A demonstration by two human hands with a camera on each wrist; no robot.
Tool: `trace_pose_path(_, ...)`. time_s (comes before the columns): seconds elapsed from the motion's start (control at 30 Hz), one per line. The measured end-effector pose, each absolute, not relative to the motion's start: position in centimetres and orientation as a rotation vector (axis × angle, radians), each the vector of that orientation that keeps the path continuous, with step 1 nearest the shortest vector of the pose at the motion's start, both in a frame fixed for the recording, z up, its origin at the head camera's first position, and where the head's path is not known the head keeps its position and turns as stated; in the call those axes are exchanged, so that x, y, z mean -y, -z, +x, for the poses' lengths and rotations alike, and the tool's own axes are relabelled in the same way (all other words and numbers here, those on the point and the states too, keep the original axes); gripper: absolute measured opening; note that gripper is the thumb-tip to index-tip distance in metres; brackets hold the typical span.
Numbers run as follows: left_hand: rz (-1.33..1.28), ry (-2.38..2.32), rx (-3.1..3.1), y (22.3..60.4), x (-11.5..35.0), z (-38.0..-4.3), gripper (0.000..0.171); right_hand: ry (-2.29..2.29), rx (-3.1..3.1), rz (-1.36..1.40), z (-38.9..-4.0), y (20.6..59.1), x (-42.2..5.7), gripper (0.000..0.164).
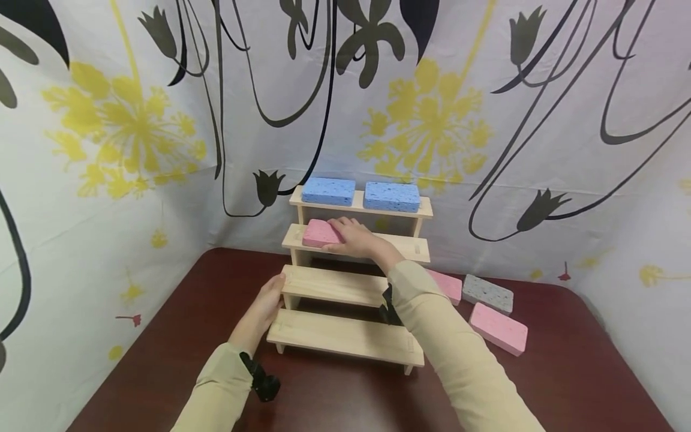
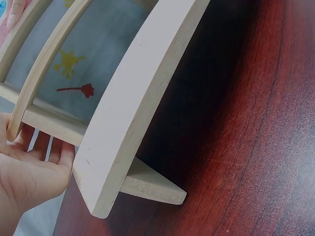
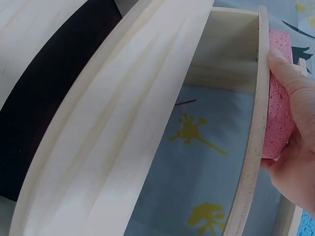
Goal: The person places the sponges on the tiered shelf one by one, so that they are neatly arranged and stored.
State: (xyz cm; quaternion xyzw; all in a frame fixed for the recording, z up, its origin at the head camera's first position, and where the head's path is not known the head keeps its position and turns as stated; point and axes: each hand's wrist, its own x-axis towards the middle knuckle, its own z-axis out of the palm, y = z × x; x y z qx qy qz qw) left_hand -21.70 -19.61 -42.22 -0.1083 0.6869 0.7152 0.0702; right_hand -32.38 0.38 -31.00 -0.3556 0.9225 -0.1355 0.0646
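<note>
A four-tier wooden step shelf (image 1: 345, 336) stands on the table. My right hand (image 1: 356, 238) holds a pink sponge (image 1: 318, 233) at the left end of the second tier from the top. In the right wrist view, the thumb (image 3: 285, 66) lies along the front of that sponge, close to the tier's edge. With my left hand (image 1: 268, 298) I grip the shelf's left side by the third tier; some of its fingers (image 2: 42, 145) are partly hidden behind the wood. Two blue sponges, one on the left (image 1: 328, 191) and one on the right (image 1: 391, 196), lie on the top tier.
Right of the shelf on the dark red table (image 1: 561, 360) lie a grey sponge (image 1: 488, 293), a pink sponge (image 1: 498, 327) and another pink one (image 1: 447, 285), partly hidden by my right sleeve. A patterned cloth (image 1: 302, 90) hangs behind and along both sides.
</note>
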Motion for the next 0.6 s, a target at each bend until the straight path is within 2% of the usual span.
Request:
trace_pose_path(0.43,-0.359,-2.141,-2.057,42.28,19.58,-21.8,0.061,0.351,-2.797,-1.001,-32.11,30.73,-0.1,0.072)
trace_pose_path(0.6,-0.359,-2.131,-2.071,42.4,19.64,-21.87,0.062,0.319,-2.857,-1.012,-31.81,30.95,-0.05,0.078)
